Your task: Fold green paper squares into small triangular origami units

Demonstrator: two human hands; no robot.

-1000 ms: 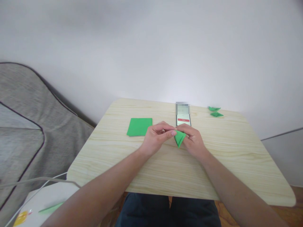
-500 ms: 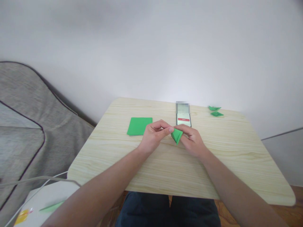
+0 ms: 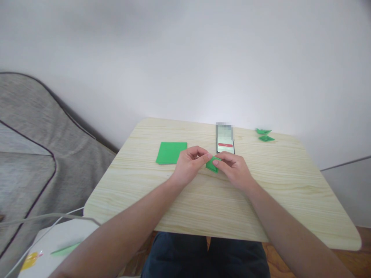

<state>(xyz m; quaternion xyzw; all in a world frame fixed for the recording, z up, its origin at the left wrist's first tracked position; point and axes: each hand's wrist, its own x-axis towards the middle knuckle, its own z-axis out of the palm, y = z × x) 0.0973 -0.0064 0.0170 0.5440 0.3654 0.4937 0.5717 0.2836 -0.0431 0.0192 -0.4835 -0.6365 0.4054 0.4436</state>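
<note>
A small folded green paper piece (image 3: 212, 164) sits between my two hands over the middle of a light wooden table (image 3: 290, 193). My left hand (image 3: 189, 165) pinches its left corner with curled fingers. From the right, my right hand (image 3: 235, 170) grips the same piece with fingers closed over it. A flat stack of green square sheets (image 3: 171, 153) lies just left of my left hand. A phone (image 3: 225, 138) with a lit screen lies on the table just beyond my right hand.
Two small folded green pieces (image 3: 264, 134) rest near the table's far right edge. A grey fabric seat (image 3: 31, 154) stands to the left. A white surface (image 3: 55, 247) with a cable and a green paper strip is at the lower left. A white wall backs the table.
The green piece has been turned and lowered toward the table, now showing less of its pointed triangle. Both hands shifted slightly left and away from me, still holding it.
</note>
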